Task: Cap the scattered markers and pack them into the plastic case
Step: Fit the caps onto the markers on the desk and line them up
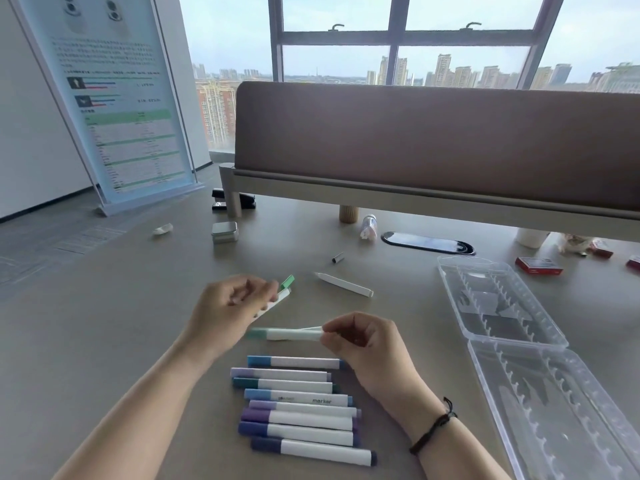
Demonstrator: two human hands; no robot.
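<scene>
Now left hand (231, 304) grips green-capped marker (277, 299); right hand (363, 341) pinches teal marker (287, 334) between hands.

Desk (104, 341): grey-beige top, brown divider panel (433, 140) at the far edge.

Left hand (228, 306): fingers curled round a white marker (277, 301) with a green cap (287, 282) at its far end.

Right hand (363, 344): pinches the end of a pale green marker (287, 334), held level above the desk; blurred.

Row of capped markers (301, 407): eight, blue, purple and teal caps, side by side below the hands.

Uncapped white marker (346, 285): lying apart, farther back. Small dark cap (338, 258) near it.

Clear plastic case (502, 306): open flat at right, slotted, no markers visible inside.

Also: metal tin (225, 232), black stapler (221, 200), red boxes (538, 266), leaning poster (114, 98).
</scene>
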